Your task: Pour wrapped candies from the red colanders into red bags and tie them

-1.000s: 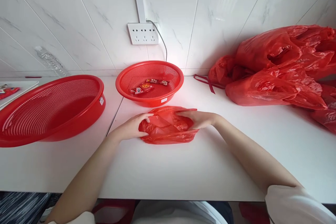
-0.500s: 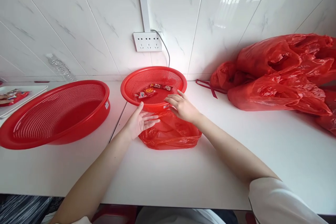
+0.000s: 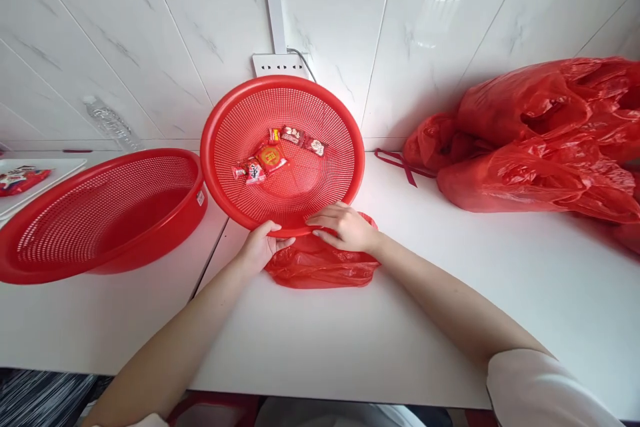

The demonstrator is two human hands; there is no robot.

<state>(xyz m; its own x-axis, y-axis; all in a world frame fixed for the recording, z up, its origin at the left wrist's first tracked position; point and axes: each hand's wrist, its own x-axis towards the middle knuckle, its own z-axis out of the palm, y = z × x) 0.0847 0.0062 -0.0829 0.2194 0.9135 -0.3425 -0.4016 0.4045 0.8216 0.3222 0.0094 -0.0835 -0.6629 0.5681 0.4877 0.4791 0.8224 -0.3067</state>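
A round red plastic mesh basket [image 3: 345, 140] is tipped up toward me, its far side raised against the wall. Several small wrapped snacks [image 3: 271, 159] in red and dark packets lie inside it. My left hand [image 3: 260, 248] grips the near rim on its left part, thumb on top and fingers underneath. On the right part of that rim, my right hand [image 3: 346, 227] is closed with its fingers over the edge and its thumb outside. Beneath both hands a thin red plastic bag [image 3: 325, 272] lies crumpled on the white table [image 3: 320, 340].
To the left stands a larger red basket [image 3: 155, 247], close beside the tilted one. Behind it are a white tray [image 3: 65, 167] with a red packet and a clear plastic bottle [image 3: 113, 121]. Full red bags [image 3: 540, 147] lie at the right. A socket strip [image 3: 280, 65] is on the tiled wall.
Both hands have closed on the near rim of the basket. Its far side has risen, so the inside now faces me and comes closer, covering part of the socket strip.
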